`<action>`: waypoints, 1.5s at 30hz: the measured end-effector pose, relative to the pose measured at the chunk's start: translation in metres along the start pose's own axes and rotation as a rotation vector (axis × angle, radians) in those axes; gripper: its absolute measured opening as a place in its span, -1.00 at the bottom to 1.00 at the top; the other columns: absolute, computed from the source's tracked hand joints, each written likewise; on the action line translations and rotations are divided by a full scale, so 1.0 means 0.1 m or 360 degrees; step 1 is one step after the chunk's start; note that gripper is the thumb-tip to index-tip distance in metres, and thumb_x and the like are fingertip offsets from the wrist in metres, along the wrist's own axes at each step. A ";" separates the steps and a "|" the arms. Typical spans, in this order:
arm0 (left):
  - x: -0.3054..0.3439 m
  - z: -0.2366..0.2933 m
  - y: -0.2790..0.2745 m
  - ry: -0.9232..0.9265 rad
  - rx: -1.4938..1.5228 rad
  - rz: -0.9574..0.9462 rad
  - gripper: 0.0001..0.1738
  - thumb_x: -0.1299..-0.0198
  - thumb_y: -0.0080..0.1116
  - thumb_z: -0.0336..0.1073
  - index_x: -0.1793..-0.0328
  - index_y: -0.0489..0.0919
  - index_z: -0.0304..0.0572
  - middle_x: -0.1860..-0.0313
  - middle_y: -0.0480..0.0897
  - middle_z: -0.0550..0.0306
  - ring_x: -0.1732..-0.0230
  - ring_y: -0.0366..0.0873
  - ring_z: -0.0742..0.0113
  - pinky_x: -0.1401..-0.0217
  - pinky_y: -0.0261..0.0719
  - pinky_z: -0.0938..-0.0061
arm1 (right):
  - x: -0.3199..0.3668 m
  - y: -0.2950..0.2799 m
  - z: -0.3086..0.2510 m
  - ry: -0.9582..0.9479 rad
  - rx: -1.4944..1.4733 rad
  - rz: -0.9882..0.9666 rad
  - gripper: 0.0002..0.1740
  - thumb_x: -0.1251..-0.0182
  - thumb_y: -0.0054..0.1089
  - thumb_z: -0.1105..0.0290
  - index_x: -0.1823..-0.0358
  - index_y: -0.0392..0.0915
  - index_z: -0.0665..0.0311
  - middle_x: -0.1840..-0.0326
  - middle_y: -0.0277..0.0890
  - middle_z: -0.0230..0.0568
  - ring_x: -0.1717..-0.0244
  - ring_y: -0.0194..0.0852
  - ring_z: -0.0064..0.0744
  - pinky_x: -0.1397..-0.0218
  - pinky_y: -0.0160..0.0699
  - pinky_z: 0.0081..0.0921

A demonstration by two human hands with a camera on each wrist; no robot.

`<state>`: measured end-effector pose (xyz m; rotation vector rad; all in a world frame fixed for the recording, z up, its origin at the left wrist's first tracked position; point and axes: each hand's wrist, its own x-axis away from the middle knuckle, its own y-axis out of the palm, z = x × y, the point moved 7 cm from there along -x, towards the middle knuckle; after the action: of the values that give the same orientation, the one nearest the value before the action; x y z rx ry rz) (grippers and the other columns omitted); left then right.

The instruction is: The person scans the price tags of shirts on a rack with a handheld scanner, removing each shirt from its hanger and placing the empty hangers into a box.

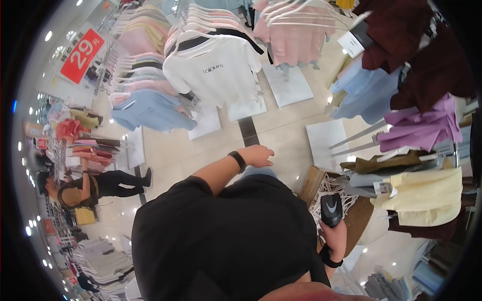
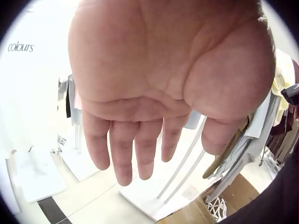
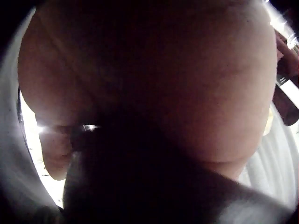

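My left hand [image 1: 258, 156] hangs in front of my body in the head view, fingers loosely extended. The left wrist view shows its bare palm [image 2: 159, 60] with nothing in it. In the head view my right hand [image 1: 335, 236] grips a black barcode scanner [image 1: 331, 210] with a grey curved mark, held beside a box of hangers. Its dark body [image 3: 135, 172] fills the lower middle of the dim right wrist view, against the palm [image 3: 210, 93]; most of the fingers are hidden there. Ahead of the left hand hangs a white "colours" T-shirt [image 1: 216, 75] on a rack.
A cardboard box [image 1: 314, 183] of white hangers [image 1: 331, 188] stands by my right side. Racks at right carry a purple garment [image 1: 422, 125] and a yellow garment [image 1: 427, 195]. White rack bases [image 1: 324, 140] sit on the tiled floor. Another person [image 1: 80, 188] stands at left.
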<state>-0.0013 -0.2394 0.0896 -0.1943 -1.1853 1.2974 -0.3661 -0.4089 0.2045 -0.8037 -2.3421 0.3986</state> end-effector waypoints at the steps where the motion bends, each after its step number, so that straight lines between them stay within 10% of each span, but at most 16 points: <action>1: 0.05 -0.09 -0.03 -0.0027 0.0043 -0.0003 -0.37 -0.43 0.18 0.07 -0.44 0.53 -0.20 -0.22 0.67 -0.24 -0.30 0.58 -0.22 -0.36 0.54 0.05 | -0.03 0.04 -0.21 -0.0024 0.0005 -0.0005 -0.54 -0.16 0.58 0.37 -0.03 0.62 0.42 0.18 0.74 -0.08 0.20 0.71 -0.31 0.06 0.63 -0.32; 26: 1.57 -2.73 -1.01 -0.0309 0.0548 0.0700 -0.45 -0.43 0.20 -0.01 -0.38 0.57 -0.21 -0.18 0.69 -0.21 -0.23 0.61 -0.20 -0.31 0.57 0.08 | -1.36 2.00 -2.72 -0.0482 0.0171 -0.0305 -0.61 -0.16 0.59 0.44 0.01 0.68 0.39 0.13 0.78 -0.20 0.11 0.72 -0.39 -0.07 0.63 -0.37; 40: 2.45 -3.38 0.27 -0.1213 0.1098 0.0854 -0.33 -0.43 0.20 0.11 -0.46 0.54 -0.23 -0.43 0.59 -0.16 -0.48 0.47 -0.12 -0.56 0.41 0.14 | -3.03 2.56 -4.38 -0.1120 -0.0157 -0.0353 -0.73 -0.28 0.48 0.56 0.02 0.64 0.29 0.24 0.60 -0.45 0.29 0.50 -0.64 0.26 0.44 -0.61; 45: 2.49 -3.11 -0.27 -0.1523 0.1405 0.1185 -0.42 -0.42 0.28 -0.05 -0.45 0.56 -0.17 -0.33 0.67 -0.11 -0.31 0.63 -0.06 -0.35 0.60 0.15 | -3.23 2.76 -5.22 -0.1503 -0.0036 -0.0718 -0.36 -0.25 0.48 0.57 -0.38 0.49 0.43 -0.38 0.54 -0.14 -0.28 0.54 -0.38 -0.35 0.50 -0.41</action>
<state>0.2043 0.1023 0.1088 0.7881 -1.1920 2.6155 0.2940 -0.3609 0.3267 -0.0259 -3.2814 0.6434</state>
